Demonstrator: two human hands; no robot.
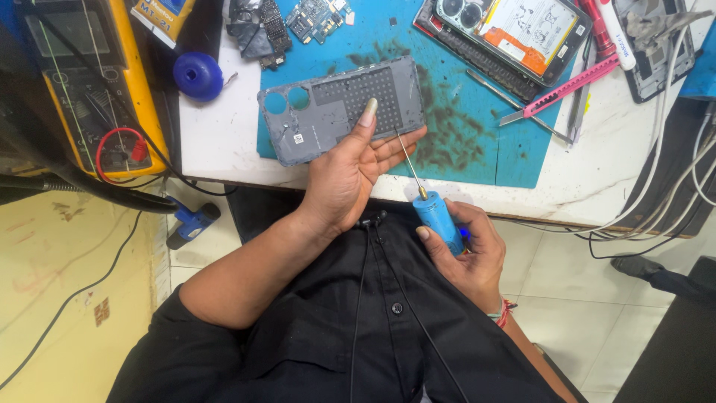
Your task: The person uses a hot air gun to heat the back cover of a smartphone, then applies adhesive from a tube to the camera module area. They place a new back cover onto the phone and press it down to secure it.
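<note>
My left hand [350, 172] holds a grey phone back cover [339, 108], inner side up, thumb pressed on its lower edge and fingers under it. The cover has two round camera holes at its left end and lies over the blue work mat [462, 142]. My right hand [466, 250] grips a blue-handled screwdriver [438, 218] near my lap. Its thin shaft points up toward the cover's lower right corner, with the tip close to my left fingers.
An opened phone with its battery showing [514, 33] lies at the mat's far side. A pink utility knife [563, 89], tweezers, circuit boards [313, 19], a blue round cap [198, 75], a yellow multimeter [89, 82] and white cables [671, 194] surround the white table.
</note>
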